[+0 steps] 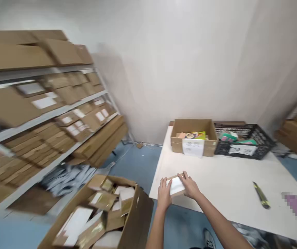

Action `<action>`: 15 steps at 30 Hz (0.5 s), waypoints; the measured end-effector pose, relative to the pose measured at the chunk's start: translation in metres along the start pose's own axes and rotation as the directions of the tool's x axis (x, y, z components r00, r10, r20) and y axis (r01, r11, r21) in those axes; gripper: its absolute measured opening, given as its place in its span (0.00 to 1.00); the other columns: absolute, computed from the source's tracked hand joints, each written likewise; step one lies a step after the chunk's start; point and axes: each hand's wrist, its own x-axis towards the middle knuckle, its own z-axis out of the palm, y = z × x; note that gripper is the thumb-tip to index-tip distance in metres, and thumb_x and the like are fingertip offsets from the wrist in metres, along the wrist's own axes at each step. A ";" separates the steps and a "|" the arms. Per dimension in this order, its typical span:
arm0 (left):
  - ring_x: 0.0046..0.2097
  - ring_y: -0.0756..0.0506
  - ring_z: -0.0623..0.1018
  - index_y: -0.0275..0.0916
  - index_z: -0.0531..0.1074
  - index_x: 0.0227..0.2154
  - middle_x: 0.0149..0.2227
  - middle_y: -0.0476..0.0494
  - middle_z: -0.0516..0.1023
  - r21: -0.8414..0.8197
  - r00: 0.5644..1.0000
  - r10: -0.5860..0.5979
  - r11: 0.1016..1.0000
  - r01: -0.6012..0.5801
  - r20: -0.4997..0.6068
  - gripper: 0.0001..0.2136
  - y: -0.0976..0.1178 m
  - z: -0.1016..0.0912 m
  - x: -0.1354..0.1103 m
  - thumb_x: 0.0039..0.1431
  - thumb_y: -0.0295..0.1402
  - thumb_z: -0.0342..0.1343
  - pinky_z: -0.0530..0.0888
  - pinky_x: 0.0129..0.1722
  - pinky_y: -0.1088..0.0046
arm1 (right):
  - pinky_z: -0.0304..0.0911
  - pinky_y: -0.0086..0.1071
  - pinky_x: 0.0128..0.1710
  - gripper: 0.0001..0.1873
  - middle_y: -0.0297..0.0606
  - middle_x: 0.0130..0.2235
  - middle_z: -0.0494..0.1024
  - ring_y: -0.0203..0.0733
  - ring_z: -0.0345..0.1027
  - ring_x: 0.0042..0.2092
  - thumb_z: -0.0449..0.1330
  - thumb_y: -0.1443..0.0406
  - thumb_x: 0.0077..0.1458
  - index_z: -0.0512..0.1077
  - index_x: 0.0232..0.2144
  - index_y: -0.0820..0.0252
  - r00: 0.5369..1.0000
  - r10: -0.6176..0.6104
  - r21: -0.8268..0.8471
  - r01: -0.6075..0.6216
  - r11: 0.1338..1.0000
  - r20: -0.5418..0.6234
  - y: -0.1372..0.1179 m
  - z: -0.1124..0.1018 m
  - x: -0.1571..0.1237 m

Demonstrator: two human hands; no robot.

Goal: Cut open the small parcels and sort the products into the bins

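Observation:
A small flat cardboard box with a white label (pixel 176 186) rests at the near left corner of a white table (pixel 228 183). My left hand (pixel 164 193) grips its left end with curled fingers. My right hand (pixel 189 185) clasps its right end, fingers laid over the top. Both hands close on the same box.
An open carton of small packages (pixel 96 216) stands on the blue floor to the left. Metal shelves (pixel 42 117) hold flat brown boxes. At the table's far edge sit a cardboard box (pixel 193 137) and a black crate (pixel 243 141). A utility knife (pixel 261 195) lies to the right.

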 end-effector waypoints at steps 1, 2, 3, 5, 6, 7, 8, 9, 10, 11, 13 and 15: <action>0.78 0.35 0.44 0.48 0.53 0.75 0.78 0.42 0.48 0.015 0.998 0.049 0.999 -0.050 0.031 0.47 0.026 0.005 0.021 0.50 0.22 0.57 0.59 0.72 0.54 | 0.66 0.42 0.54 0.62 0.48 0.76 0.46 0.58 0.67 0.60 0.68 0.75 0.43 0.50 0.75 0.41 0.999 0.054 0.003 -0.054 0.999 -0.004 0.031 -0.009 -0.005; 0.78 0.35 0.45 0.48 0.53 0.75 0.78 0.41 0.48 0.027 0.993 0.098 0.995 -0.100 0.065 0.47 0.053 0.010 0.042 0.51 0.22 0.58 0.59 0.71 0.54 | 0.66 0.42 0.54 0.61 0.48 0.76 0.46 0.58 0.67 0.60 0.68 0.75 0.44 0.50 0.75 0.40 0.994 0.110 0.007 -0.110 0.994 -0.006 0.061 -0.017 -0.011; 0.78 0.34 0.46 0.48 0.53 0.75 0.78 0.41 0.49 0.035 0.985 0.145 0.988 -0.149 0.098 0.47 0.079 0.016 0.060 0.51 0.23 0.58 0.60 0.71 0.55 | 0.66 0.42 0.54 0.61 0.48 0.77 0.46 0.58 0.67 0.60 0.67 0.75 0.45 0.50 0.76 0.40 0.986 0.167 0.012 -0.167 0.986 -0.007 0.089 -0.024 -0.017; 0.78 0.34 0.46 0.48 0.54 0.75 0.78 0.39 0.49 0.038 0.962 0.223 0.972 -0.231 0.160 0.46 0.128 0.029 0.092 0.52 0.23 0.60 0.61 0.71 0.54 | 0.66 0.43 0.55 0.59 0.47 0.77 0.45 0.59 0.66 0.61 0.67 0.75 0.47 0.50 0.76 0.40 0.961 0.278 0.028 -0.278 0.960 -0.001 0.140 -0.034 -0.030; 0.78 0.33 0.46 0.48 0.54 0.75 0.78 0.38 0.49 0.031 0.949 0.250 0.965 -0.260 0.191 0.46 0.150 0.035 0.106 0.52 0.23 0.61 0.61 0.71 0.53 | 0.65 0.43 0.56 0.59 0.47 0.77 0.44 0.59 0.65 0.62 0.67 0.76 0.47 0.50 0.76 0.41 0.946 0.325 0.040 -0.325 0.945 0.007 0.162 -0.036 -0.035; 0.78 0.33 0.46 0.48 0.54 0.75 0.78 0.37 0.48 0.016 0.936 0.270 0.960 -0.281 0.226 0.46 0.170 0.040 0.118 0.53 0.24 0.62 0.61 0.71 0.52 | 0.65 0.43 0.57 0.60 0.47 0.78 0.43 0.60 0.64 0.64 0.67 0.76 0.47 0.49 0.76 0.41 0.929 0.368 0.052 -0.369 0.928 0.024 0.181 -0.037 -0.039; 0.78 0.32 0.45 0.47 0.54 0.75 0.78 0.35 0.47 -0.004 0.924 0.279 0.957 -0.288 0.262 0.46 0.188 0.044 0.129 0.53 0.24 0.63 0.61 0.71 0.51 | 0.64 0.43 0.58 0.60 0.47 0.78 0.42 0.61 0.63 0.65 0.68 0.75 0.47 0.49 0.76 0.42 0.912 0.407 0.064 -0.409 0.910 0.049 0.198 -0.035 -0.042; 0.78 0.32 0.45 0.46 0.54 0.74 0.78 0.34 0.47 -0.027 0.913 0.283 0.957 -0.288 0.293 0.45 0.205 0.045 0.138 0.54 0.25 0.64 0.60 0.71 0.51 | 0.64 0.43 0.59 0.61 0.47 0.78 0.41 0.61 0.62 0.66 0.68 0.75 0.47 0.48 0.76 0.42 0.891 0.447 0.074 -0.452 0.889 0.080 0.213 -0.031 -0.044; 0.78 0.32 0.46 0.45 0.55 0.74 0.78 0.33 0.47 -0.053 0.907 0.285 0.958 -0.283 0.311 0.44 0.220 0.043 0.146 0.54 0.26 0.64 0.59 0.72 0.51 | 0.63 0.43 0.59 0.61 0.47 0.79 0.39 0.61 0.61 0.67 0.69 0.74 0.47 0.47 0.77 0.43 0.868 0.483 0.085 -0.493 0.866 0.115 0.226 -0.027 -0.045; 0.78 0.32 0.48 0.44 0.56 0.74 0.78 0.33 0.48 -0.083 0.907 0.291 0.957 -0.279 0.306 0.43 0.234 0.036 0.152 0.55 0.27 0.64 0.59 0.72 0.52 | 0.63 0.42 0.60 0.62 0.47 0.79 0.38 0.61 0.60 0.68 0.70 0.73 0.48 0.45 0.77 0.43 0.847 0.510 0.097 -0.525 0.845 0.149 0.237 -0.021 -0.045; 0.75 0.34 0.57 0.43 0.58 0.73 0.74 0.33 0.58 -0.165 0.925 0.324 0.941 -0.294 0.198 0.39 0.260 0.009 0.157 0.59 0.27 0.62 0.63 0.71 0.55 | 0.60 0.43 0.62 0.63 0.47 0.79 0.35 0.60 0.55 0.72 0.70 0.70 0.50 0.41 0.78 0.43 0.829 0.524 0.131 -0.552 0.823 0.196 0.254 -0.011 -0.043; 0.63 0.40 0.75 0.45 0.59 0.71 0.63 0.36 0.74 -0.285 0.927 0.369 0.883 -0.373 -0.069 0.32 0.281 -0.039 0.147 0.65 0.29 0.56 0.75 0.62 0.61 | 0.56 0.43 0.66 0.64 0.49 0.79 0.32 0.59 0.47 0.76 0.71 0.67 0.51 0.37 0.78 0.44 0.841 0.498 0.167 -0.533 0.830 0.211 0.266 -0.003 -0.038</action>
